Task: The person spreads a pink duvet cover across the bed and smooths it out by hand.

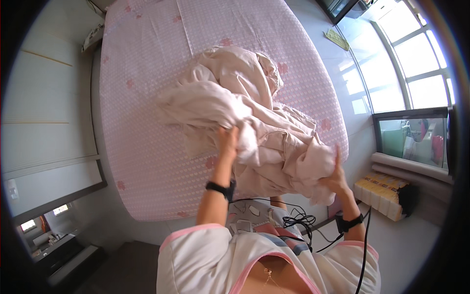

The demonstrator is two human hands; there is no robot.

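A large, crumpled beige-pink cloth [240, 73] lies bunched on the bed, with gathered edges at its far right side and along its middle. Whether it is a sheet or a cover I cannot make out. My left hand [228, 142] grips a raised fold near the middle of the heap, its fingers partly hidden by the fabric. At the near right end of the cloth, my right hand [335, 179] holds a bulging corner between thumb and fingers, slightly blurred. Both wrists carry black bands.
The bed [142, 161] has a pink patterned sheet with flowers. Black cables [301, 220] hang in front of me by the near edge. To the right stand a stack of yellow-and-white packs [384, 193] and a glass tank [413, 142]. A pale cabinet [49, 98] lines the left.
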